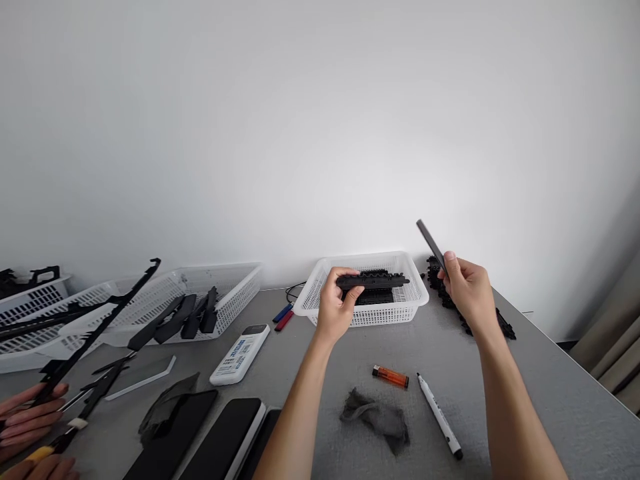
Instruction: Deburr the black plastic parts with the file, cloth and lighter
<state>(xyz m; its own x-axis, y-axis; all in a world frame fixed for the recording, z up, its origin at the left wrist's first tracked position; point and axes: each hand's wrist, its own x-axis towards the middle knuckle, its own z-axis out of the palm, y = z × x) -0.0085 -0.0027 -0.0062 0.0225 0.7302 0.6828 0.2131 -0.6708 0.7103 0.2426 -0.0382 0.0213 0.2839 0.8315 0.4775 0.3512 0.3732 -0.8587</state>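
My left hand (336, 308) is closed round a long black plastic part (373, 281) and holds it level just above the small white basket (417, 301). More black parts lie inside that basket. My right hand (467, 288) is raised to the right of the basket, gripping a thin dark flat strip (430, 245) that points up and to the left. A pile of black parts (503, 325) lies on the table behind this hand.
An orange lighter (391, 377), a white marker (439, 415) and a grey cloth (376, 417) lie on the grey table near me. A white remote (241, 354), dark phones (220, 440) and larger white baskets (230, 287) sit left. Another person's hands (27, 413) work at far left.
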